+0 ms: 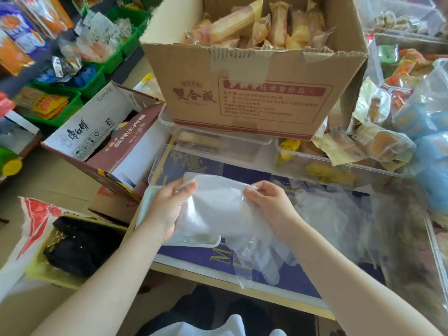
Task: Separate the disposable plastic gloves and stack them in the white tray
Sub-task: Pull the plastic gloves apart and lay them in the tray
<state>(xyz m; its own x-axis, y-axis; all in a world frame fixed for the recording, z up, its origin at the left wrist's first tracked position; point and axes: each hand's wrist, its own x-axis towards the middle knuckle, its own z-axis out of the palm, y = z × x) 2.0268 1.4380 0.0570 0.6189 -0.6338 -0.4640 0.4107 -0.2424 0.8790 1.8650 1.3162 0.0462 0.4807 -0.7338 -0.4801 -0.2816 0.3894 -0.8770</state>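
- I see my left hand (169, 207) and right hand (268, 202) each pinching the top edge of a clear glove (225, 214) at frame centre.
- Its long axis runs from upper left to lower right, fingers pointing down-right, over the white tray (145, 204) on the desk (194, 257).
- The cardboard box (254, 93) above carries red Chinese print.

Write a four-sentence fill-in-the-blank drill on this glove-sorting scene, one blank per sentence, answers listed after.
1. The thin translucent plastic glove is pinched at its top edge by ____ hands.
2. The shallow white rectangular tray lies beneath the ____ hand.
3. The big brown cardboard box behind the tray holds wrapped ____.
4. The storage bins at far left are ____.

Answers: both; left; snacks; green
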